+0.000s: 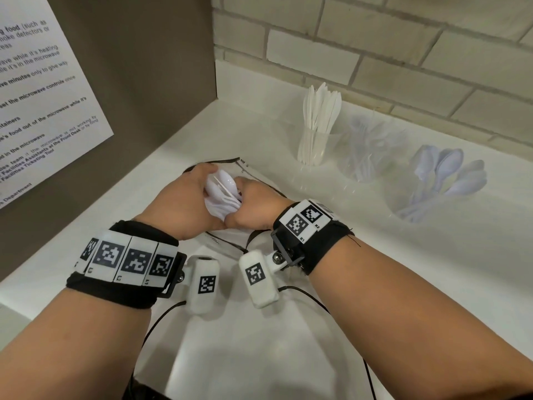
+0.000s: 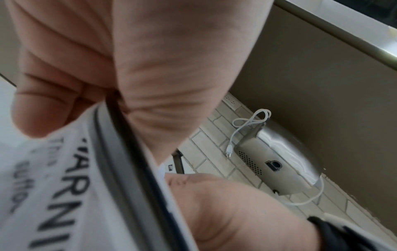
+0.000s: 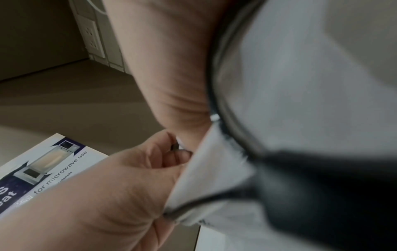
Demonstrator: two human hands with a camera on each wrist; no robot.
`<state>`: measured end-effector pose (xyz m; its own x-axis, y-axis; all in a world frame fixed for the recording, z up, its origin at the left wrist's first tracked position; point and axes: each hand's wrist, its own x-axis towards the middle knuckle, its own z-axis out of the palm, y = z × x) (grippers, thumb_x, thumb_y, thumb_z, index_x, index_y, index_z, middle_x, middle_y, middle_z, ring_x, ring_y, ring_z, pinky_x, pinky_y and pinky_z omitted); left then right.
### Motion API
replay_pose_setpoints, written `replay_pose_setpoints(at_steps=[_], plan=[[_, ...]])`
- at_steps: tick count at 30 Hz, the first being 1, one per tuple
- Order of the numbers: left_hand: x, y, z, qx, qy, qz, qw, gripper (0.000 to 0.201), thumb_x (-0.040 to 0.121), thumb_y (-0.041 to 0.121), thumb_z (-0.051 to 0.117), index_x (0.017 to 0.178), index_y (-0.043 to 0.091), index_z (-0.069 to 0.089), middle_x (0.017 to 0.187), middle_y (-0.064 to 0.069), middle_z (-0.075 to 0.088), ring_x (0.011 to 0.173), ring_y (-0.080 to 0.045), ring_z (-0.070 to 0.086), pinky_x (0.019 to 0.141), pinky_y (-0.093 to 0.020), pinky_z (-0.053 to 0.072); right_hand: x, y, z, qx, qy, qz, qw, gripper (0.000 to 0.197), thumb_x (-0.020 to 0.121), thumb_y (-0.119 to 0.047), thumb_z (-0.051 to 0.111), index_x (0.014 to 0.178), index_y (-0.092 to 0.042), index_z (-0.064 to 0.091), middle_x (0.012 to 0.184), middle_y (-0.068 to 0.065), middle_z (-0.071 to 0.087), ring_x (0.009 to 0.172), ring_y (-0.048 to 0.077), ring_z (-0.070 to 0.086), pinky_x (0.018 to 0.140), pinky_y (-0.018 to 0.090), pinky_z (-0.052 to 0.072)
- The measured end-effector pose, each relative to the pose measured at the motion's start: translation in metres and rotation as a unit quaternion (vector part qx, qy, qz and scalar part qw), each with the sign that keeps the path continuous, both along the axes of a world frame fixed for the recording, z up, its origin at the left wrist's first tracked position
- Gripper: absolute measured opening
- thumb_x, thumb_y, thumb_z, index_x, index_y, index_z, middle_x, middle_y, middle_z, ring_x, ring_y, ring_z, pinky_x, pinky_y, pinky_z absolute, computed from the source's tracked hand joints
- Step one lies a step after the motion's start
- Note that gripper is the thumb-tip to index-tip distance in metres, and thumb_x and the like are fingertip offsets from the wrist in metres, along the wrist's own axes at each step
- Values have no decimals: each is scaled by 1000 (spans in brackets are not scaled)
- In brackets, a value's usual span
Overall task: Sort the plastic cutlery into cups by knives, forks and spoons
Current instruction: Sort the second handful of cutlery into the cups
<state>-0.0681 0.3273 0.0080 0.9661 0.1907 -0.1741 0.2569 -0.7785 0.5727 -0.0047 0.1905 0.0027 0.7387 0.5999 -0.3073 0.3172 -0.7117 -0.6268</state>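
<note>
Between my two hands sits a bundle of white plastic cutlery with a spoon bowl on top. My left hand curls round its left side and my right hand round its right. Under them lies a clear bag with a black rim. In the wrist views the bag's printed film is pinched in both hands. At the back right stand three clear cups: knives, forks, spoons.
A brown panel with a printed microwave notice closes off the left side. A brick wall runs behind the cups. Black cables trail over the white counter near me. A silver appliance with a white cord hangs on the wall.
</note>
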Motion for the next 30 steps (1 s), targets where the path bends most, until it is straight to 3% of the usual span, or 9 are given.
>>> replay_pose_setpoints(at_steps=[3,6,10,14,17,20,22,24,30], plan=[[0,0,1,-14,-8,30,999,93,64,20,83,140,19,29,101,0,53,91,-20,56,74,-26,40,0,0,2,0,-22,-7,1000,31,69,-19,77,96,-11,64,94,7,69,81,22,64,73,31,53],[0,6,1,-1,15,47,999,94,64,21,84,139,17,28,101,-2,55,89,-21,55,72,-28,41,0,0,7,-12,-41,-4,999,17,72,-19,76,79,-10,63,81,6,64,70,20,58,61,25,47],[0,9,1,-2,20,48,999,93,64,22,84,139,19,29,110,-1,55,93,-20,53,73,-28,38,3,1,3,-40,-67,29,997,19,81,-12,64,94,2,64,96,17,66,79,28,59,61,29,45],[0,1,4,-14,5,32,999,93,65,19,83,140,18,28,105,3,53,89,-18,53,63,-23,38,-3,2,1,-71,-75,76,992,25,84,-23,67,101,-7,58,90,6,57,79,21,52,63,26,38],[0,-1,4,-11,6,28,1000,93,67,15,81,142,16,27,95,5,52,85,-17,53,56,-17,36,-3,2,0,-84,-99,82,988,16,84,-20,65,80,-9,54,79,5,54,76,23,52,53,25,35],[-3,4,3,-3,18,37,999,98,65,19,83,143,15,24,101,3,55,86,-18,55,57,-21,38,1,-6,9,-25,-78,63,995,18,87,-16,60,102,-6,59,97,10,62,86,25,56,70,27,43],[-5,5,2,-1,21,41,999,98,65,24,84,142,15,25,97,5,55,91,-18,55,66,-26,40,1,-13,19,46,-43,30,998,27,90,-14,59,116,-7,58,106,9,63,94,23,57,81,28,45],[-6,3,2,7,18,34,999,97,65,28,85,141,17,26,112,1,56,99,-19,55,77,-26,38,1,-17,26,115,-32,-7,993,32,92,-13,58,123,-6,54,113,11,63,102,24,57,89,32,47],[-10,-3,0,57,39,-5,998,98,62,26,85,141,22,28,136,-7,44,113,-23,53,84,-27,42,0,-12,21,218,0,-76,973,23,95,-12,53,117,-5,54,92,6,66,85,21,70,81,33,53]])
